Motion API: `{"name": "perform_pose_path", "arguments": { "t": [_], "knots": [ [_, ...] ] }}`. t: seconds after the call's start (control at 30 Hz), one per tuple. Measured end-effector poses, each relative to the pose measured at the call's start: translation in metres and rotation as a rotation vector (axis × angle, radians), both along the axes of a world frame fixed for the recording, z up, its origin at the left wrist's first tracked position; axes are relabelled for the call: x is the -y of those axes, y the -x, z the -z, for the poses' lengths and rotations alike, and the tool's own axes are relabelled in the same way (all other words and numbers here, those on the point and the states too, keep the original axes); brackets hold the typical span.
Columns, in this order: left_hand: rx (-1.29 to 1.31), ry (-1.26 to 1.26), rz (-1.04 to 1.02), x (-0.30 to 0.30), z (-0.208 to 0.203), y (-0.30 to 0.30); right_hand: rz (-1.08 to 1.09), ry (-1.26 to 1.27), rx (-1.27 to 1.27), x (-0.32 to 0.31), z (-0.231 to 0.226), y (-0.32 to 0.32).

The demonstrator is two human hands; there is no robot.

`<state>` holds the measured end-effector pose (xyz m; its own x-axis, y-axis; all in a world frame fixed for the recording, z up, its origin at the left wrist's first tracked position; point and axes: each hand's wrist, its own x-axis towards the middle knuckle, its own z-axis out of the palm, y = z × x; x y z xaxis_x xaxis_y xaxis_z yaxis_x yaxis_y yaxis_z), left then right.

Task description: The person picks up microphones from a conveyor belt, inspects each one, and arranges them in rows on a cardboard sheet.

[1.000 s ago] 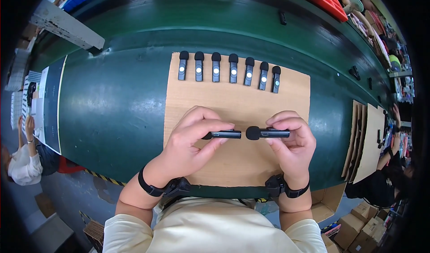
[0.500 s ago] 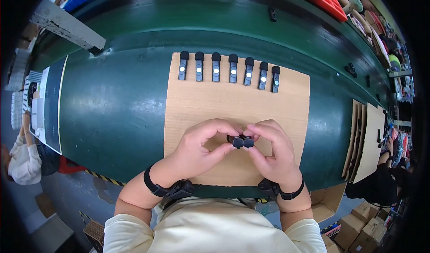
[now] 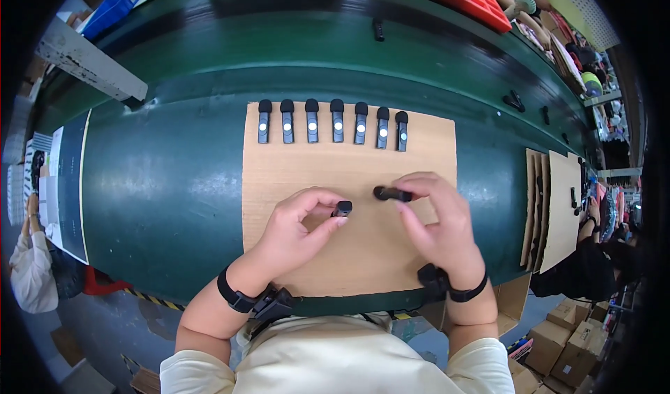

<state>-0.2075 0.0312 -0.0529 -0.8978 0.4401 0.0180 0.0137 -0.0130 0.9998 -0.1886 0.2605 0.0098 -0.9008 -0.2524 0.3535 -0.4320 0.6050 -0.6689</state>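
Pulling my hands apart again over the cardboard sheet [image 3: 293,164], I am pinching one small black device [image 3: 342,208] in my left hand [image 3: 296,233] and another black device [image 3: 392,194] in my right hand [image 3: 440,230].

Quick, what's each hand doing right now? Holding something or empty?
Left hand: closed, pinching a small black device in its fingertips.
Right hand: closed on another small black device, held over the cardboard sheet.

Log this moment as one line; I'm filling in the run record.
left hand: pinches small black device | right hand: holds black stick device | cardboard sheet: row of seven devices at far edge
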Motion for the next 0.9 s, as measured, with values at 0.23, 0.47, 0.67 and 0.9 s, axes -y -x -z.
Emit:
{"name": "perform_pose_path", "arguments": {
  "t": [0.23, 0.47, 0.67, 0.9],
  "knots": [
    [0.025, 0.058, 0.043, -0.002, 0.002, 0.004, 0.156, -0.285, -0.140, -0.058, 0.021, 0.033],
    [0.038, 0.087, 0.053, -0.001, 0.001, 0.005, 0.026, -0.486, -0.013, -0.059, 0.027, 0.032],
    [0.027, 0.099, 0.083, 0.000, 0.000, 0.005, 0.026, -0.512, -0.047, -0.064, 0.028, 0.053],
    [-0.033, 0.043, 0.049, 0.000, -0.001, 0.006, 0.018, -0.508, -0.099, -0.048, 0.011, 0.048]
  ]
}}
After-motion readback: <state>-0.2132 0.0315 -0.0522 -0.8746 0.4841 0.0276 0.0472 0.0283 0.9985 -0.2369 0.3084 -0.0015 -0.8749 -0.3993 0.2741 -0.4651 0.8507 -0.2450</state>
